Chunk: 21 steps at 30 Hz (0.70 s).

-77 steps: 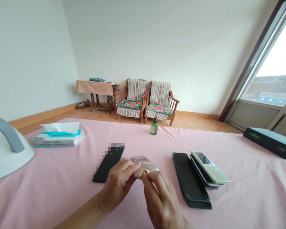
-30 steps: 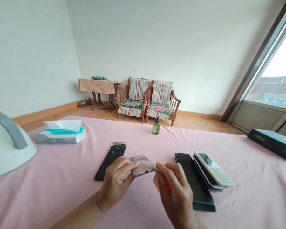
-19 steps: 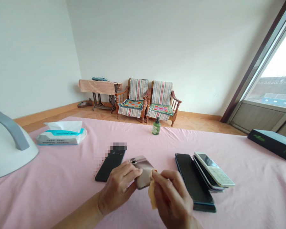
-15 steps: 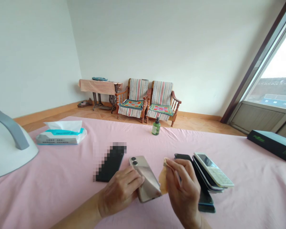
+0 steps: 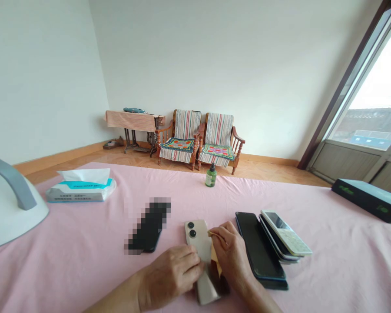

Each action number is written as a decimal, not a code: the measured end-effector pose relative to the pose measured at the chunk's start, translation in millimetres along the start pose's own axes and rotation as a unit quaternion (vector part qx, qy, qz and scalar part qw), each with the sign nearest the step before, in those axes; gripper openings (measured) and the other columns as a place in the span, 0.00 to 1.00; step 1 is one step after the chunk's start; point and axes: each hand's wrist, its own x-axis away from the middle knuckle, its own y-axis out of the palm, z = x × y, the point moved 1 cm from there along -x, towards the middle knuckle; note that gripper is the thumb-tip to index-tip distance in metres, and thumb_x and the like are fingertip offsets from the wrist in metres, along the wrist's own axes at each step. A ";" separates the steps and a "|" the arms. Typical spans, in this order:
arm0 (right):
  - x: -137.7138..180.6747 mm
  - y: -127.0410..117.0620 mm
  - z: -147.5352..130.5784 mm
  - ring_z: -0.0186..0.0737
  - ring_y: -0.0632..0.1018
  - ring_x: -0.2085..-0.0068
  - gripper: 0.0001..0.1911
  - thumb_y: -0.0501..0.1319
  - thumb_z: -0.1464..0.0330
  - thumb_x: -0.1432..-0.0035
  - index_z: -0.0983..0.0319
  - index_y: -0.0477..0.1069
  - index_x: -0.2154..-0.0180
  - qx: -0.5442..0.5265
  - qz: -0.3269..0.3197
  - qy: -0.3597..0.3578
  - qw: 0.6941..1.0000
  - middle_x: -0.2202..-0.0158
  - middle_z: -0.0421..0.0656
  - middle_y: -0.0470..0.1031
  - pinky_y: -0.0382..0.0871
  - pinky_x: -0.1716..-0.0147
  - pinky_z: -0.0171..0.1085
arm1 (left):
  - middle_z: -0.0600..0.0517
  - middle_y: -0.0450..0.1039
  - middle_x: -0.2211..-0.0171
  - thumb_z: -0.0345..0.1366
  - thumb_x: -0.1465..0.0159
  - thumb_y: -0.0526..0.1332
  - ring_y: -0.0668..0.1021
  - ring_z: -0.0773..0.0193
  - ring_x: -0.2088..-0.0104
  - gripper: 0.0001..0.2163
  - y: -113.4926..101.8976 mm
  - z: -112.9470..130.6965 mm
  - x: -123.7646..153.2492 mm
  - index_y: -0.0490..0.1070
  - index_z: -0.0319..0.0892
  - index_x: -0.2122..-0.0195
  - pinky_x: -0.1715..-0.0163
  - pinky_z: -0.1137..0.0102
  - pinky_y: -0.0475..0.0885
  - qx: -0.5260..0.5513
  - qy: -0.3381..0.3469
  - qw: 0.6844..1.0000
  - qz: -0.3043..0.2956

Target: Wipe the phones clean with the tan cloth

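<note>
Left hand (image 5: 172,276): fingers curled and closed on the near left edge of the phone (image 5: 198,237), pinning it down.

Right hand (image 5: 230,256): closed, with fingertips pinching a small yellow cloth (image 5: 214,256) and pressing it on the phone's back, just beside the left hand's fingers.

Phone: gold, back up, with two lenses at the end away from the hands. It lies on the pink table (image 5: 68,252) between the two hands, its near end partly covered by them.

Black phone (image 5: 150,226): flat on the table, just beyond the left hand and to its left. It does not touch the gold phone.

Stack (image 5: 259,248): dark phones overlapping, close by the right hand on its outer side. A white keypad phone (image 5: 285,237) lies on top.

Bottle (image 5: 210,175): green, upright, well beyond both hands near the table's far edge.

Tissue pack (image 5: 81,187): far to the left of the left hand, with a sheet standing out of it.

White appliance (image 5: 6,208): grey handle, at the table's left edge, well apart from the left hand.

Box (image 5: 366,198): dark, far to the right of the right hand.

Chairs (image 5: 198,139): two, with striped covers, against the wall beyond the table.
</note>
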 end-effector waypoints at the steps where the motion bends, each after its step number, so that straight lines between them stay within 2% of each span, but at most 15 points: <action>1: 0.3 0.7 0.7 0.36 0.75 0.69 0.11 0.55 0.75 0.42 0.62 0.76 0.68 0.000 -0.007 -0.001 1.000 0.70 0.42 0.69 0.69 0.70 0.34 | 0.46 0.73 0.66 0.26 0.33 0.53 0.75 0.59 0.63 0.09 -0.2 -1.4 0.6 0.69 0.35 0.55 0.61 0.65 0.74 0.020 -0.009 1.000 -0.015; 6: 0.0 2.0 4.0 0.36 0.75 0.69 0.10 0.56 0.74 0.41 0.62 0.76 0.67 0.005 0.000 -0.007 1.000 0.70 0.42 0.70 0.69 0.71 0.33 | 0.46 0.72 0.59 0.22 0.42 0.57 0.73 0.57 0.58 0.16 -7.6 -13.3 4.8 0.69 0.40 0.54 0.54 0.61 0.70 0.100 -0.075 0.992 -0.026; 9: -1.6 -0.3 3.7 0.36 0.75 0.69 0.10 0.55 0.74 0.41 0.62 0.76 0.65 0.017 0.025 -0.011 0.999 0.69 0.42 0.70 0.70 0.70 0.33 | 0.47 0.72 0.60 0.19 0.49 0.56 0.73 0.56 0.59 0.19 -10.7 -19.1 7.2 0.71 0.40 0.57 0.54 0.60 0.69 0.140 -0.100 0.985 -0.022; 13: -0.7 -2.4 -2.0 0.37 0.74 0.67 0.09 0.54 0.75 0.40 0.62 0.72 0.63 0.042 0.046 -0.024 0.998 0.67 0.42 0.70 0.69 0.67 0.34 | 0.49 0.72 0.64 0.18 0.46 0.54 0.73 0.59 0.61 0.16 -5.8 -23.8 9.4 0.72 0.41 0.60 0.58 0.63 0.70 0.159 -0.164 0.973 0.002; 17: 5.8 5.6 -10.2 0.36 0.74 0.67 0.12 0.52 0.80 0.41 0.61 0.71 0.65 0.062 -0.040 -0.075 0.994 0.67 0.42 0.69 0.69 0.66 0.33 | 0.49 0.70 0.64 0.21 0.40 0.53 0.74 0.61 0.62 0.13 2.1 -25.0 10.2 0.73 0.42 0.62 0.61 0.68 0.71 0.181 -0.244 0.952 0.022; 19: 9.3 11.2 -12.9 0.37 0.73 0.67 0.13 0.53 0.82 0.43 0.61 0.71 0.69 0.088 -0.087 -0.091 0.988 0.68 0.42 0.69 0.69 0.67 0.33 | 0.50 0.70 0.64 0.20 0.41 0.52 0.74 0.62 0.62 0.14 4.7 -24.8 10.4 0.73 0.42 0.62 0.62 0.69 0.71 0.197 -0.253 0.946 0.038; 21: 11.8 15.4 -14.4 0.37 0.73 0.67 0.14 0.55 0.84 0.46 0.61 0.70 0.73 0.112 -0.102 -0.096 0.984 0.69 0.42 0.69 0.68 0.68 0.33 | 0.51 0.70 0.65 0.19 0.42 0.52 0.74 0.63 0.63 0.15 6.5 -24.7 10.6 0.73 0.43 0.63 0.62 0.70 0.71 0.204 -0.251 0.945 0.053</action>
